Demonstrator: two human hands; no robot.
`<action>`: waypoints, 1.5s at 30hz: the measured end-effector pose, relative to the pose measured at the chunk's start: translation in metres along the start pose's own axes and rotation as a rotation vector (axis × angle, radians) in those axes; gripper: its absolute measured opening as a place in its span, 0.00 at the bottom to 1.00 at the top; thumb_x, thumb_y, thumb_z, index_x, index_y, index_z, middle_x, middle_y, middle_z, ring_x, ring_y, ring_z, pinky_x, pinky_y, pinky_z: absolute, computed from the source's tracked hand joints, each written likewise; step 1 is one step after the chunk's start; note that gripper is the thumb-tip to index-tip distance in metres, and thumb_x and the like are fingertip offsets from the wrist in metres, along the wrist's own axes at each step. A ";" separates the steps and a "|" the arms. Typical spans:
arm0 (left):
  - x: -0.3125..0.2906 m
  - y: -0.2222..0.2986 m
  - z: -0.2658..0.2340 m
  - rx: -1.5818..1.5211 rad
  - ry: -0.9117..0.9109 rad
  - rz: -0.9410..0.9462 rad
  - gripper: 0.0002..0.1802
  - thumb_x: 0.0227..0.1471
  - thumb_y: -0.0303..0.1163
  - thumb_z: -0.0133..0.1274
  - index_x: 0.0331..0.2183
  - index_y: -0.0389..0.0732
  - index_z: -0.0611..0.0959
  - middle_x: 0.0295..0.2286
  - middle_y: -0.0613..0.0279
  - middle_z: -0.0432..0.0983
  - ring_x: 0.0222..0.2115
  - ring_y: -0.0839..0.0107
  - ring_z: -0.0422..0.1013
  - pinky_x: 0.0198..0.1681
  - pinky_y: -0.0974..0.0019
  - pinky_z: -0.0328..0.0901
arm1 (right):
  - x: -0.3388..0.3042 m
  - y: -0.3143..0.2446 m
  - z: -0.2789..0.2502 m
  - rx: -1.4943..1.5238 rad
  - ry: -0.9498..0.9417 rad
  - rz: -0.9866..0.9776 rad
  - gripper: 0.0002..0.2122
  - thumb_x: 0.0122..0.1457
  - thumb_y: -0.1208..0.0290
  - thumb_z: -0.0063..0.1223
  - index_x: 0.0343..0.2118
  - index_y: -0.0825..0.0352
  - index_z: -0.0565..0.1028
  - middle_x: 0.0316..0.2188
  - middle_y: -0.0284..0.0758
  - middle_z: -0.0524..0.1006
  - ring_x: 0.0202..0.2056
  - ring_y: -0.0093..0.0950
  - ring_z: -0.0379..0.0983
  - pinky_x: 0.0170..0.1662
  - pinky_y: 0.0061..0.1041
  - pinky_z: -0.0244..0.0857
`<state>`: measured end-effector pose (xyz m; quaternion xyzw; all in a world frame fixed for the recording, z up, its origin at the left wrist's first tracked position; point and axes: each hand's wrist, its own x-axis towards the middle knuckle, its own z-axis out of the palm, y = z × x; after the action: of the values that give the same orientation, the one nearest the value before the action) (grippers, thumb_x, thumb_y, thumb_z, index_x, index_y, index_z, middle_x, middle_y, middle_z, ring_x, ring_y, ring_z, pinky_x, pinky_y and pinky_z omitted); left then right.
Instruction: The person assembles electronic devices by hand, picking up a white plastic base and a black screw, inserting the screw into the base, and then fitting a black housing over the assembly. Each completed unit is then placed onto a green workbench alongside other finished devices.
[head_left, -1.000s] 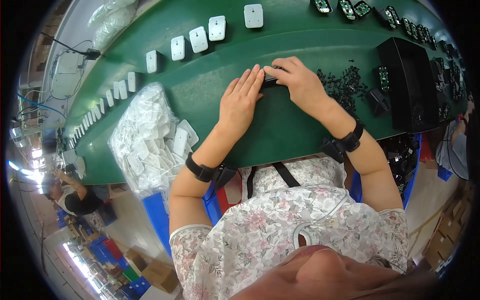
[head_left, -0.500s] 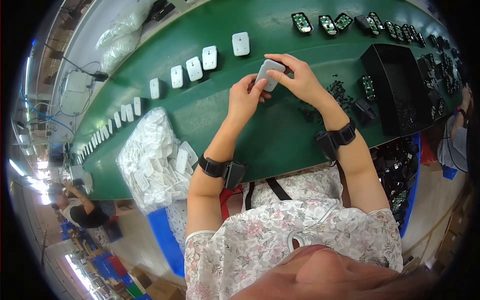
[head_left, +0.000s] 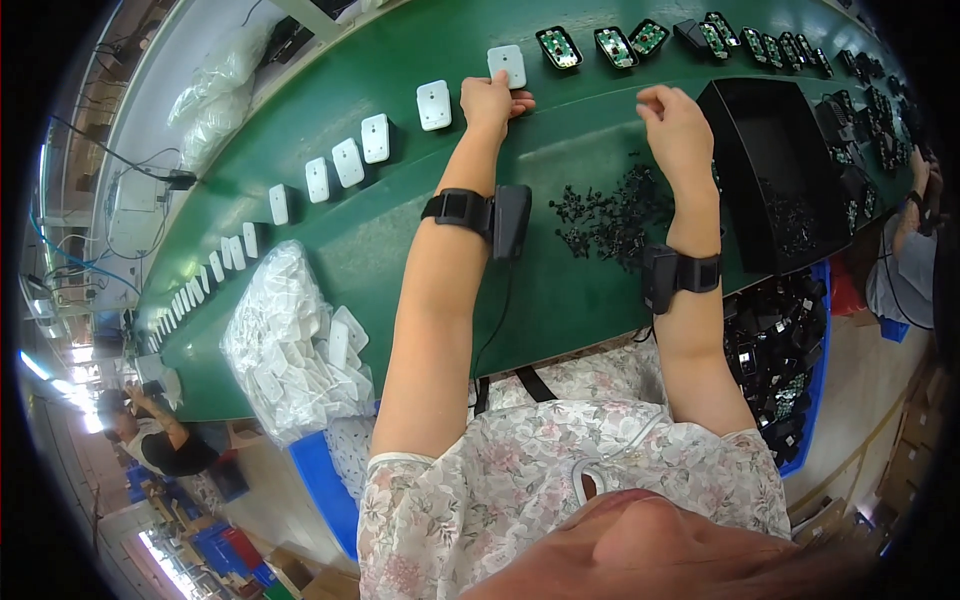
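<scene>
My left hand (head_left: pixel 488 104) reaches to the far middle of the table, its thumb on the lower edge of a white rounded plastic case (head_left: pixel 507 66). Its other fingers curl beside and below that case. Left of it stands another white case (head_left: pixel 434 106), the nearest in a long row. My right hand (head_left: pixel 681 128) hovers beside the black bin, fingers loosely bent and a little apart, with nothing visible in them. Below and left of it lies a scattered pile of small black parts (head_left: pixel 605 220).
Black housings with green circuit boards (head_left: pixel 558 47) line the far right edge. A black bin (head_left: pixel 790 245) holds small black parts. A clear bag of white covers (head_left: pixel 290 340) sits at left. Blue crates (head_left: pixel 815 400) stand below the table's edge. Other people sit at both sides.
The white case held between both hands has moved away to the far row, in my left hand. My right hand has let go and moved right, uncovering the pile of black parts.
</scene>
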<state>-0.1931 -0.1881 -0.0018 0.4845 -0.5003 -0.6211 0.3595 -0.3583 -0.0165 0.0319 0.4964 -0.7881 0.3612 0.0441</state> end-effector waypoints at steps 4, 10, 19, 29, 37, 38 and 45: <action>0.009 -0.002 0.000 0.185 0.076 -0.034 0.21 0.56 0.33 0.48 0.38 0.20 0.65 0.19 0.45 0.76 0.14 0.63 0.73 0.15 0.71 0.66 | -0.006 0.004 -0.008 -0.198 -0.311 0.078 0.08 0.50 0.72 0.56 0.34 0.64 0.74 0.31 0.35 0.75 0.36 0.35 0.72 0.38 0.32 0.65; -0.007 -0.012 0.003 0.597 0.365 0.243 0.25 0.53 0.39 0.53 0.40 0.28 0.62 0.19 0.48 0.75 0.21 0.57 0.74 0.25 0.61 0.68 | -0.008 0.002 -0.007 -0.281 -0.476 0.024 0.09 0.47 0.71 0.59 0.29 0.66 0.71 0.31 0.37 0.73 0.37 0.38 0.71 0.38 0.34 0.65; -0.198 -0.005 -0.088 0.813 0.033 0.544 0.12 0.49 0.36 0.56 0.34 0.40 0.75 0.23 0.58 0.73 0.22 0.57 0.71 0.24 0.59 0.65 | -0.015 -0.017 -0.021 -0.164 -0.712 0.114 0.13 0.46 0.75 0.62 0.30 0.69 0.67 0.23 0.41 0.73 0.20 0.32 0.73 0.21 0.29 0.64; -0.313 -0.035 -0.226 1.518 0.522 0.445 0.19 0.40 0.29 0.60 0.37 0.37 0.74 0.35 0.54 0.70 0.37 0.56 0.66 0.40 0.58 0.62 | -0.026 -0.017 0.015 -0.035 -0.598 -0.231 0.07 0.48 0.82 0.53 0.30 0.71 0.67 0.21 0.40 0.68 0.22 0.33 0.67 0.29 0.29 0.62; -0.313 -0.040 -0.260 1.570 0.496 0.278 0.21 0.40 0.29 0.60 0.39 0.36 0.76 0.33 0.56 0.70 0.35 0.58 0.66 0.39 0.59 0.62 | -0.029 -0.031 0.016 -0.031 -0.610 -0.154 0.06 0.50 0.83 0.51 0.31 0.71 0.69 0.24 0.40 0.69 0.26 0.32 0.67 0.32 0.28 0.62; -0.312 -0.038 -0.258 1.519 0.502 0.364 0.19 0.40 0.29 0.60 0.38 0.36 0.77 0.32 0.57 0.71 0.35 0.58 0.66 0.39 0.59 0.62 | -0.030 -0.026 0.023 0.014 -0.576 -0.215 0.06 0.50 0.82 0.52 0.31 0.72 0.69 0.25 0.40 0.69 0.27 0.33 0.67 0.33 0.28 0.62; -0.261 -0.021 -0.203 0.722 0.419 0.404 0.13 0.46 0.22 0.56 0.37 0.32 0.74 0.28 0.55 0.74 0.29 0.61 0.73 0.32 0.64 0.66 | -0.030 -0.054 0.012 -0.070 -0.509 -0.223 0.05 0.53 0.75 0.52 0.28 0.70 0.70 0.26 0.40 0.67 0.30 0.35 0.67 0.34 0.29 0.61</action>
<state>0.0736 0.0047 0.0354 0.5865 -0.6853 -0.2133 0.3753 -0.2957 -0.0140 0.0387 0.6529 -0.7264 0.1905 -0.0986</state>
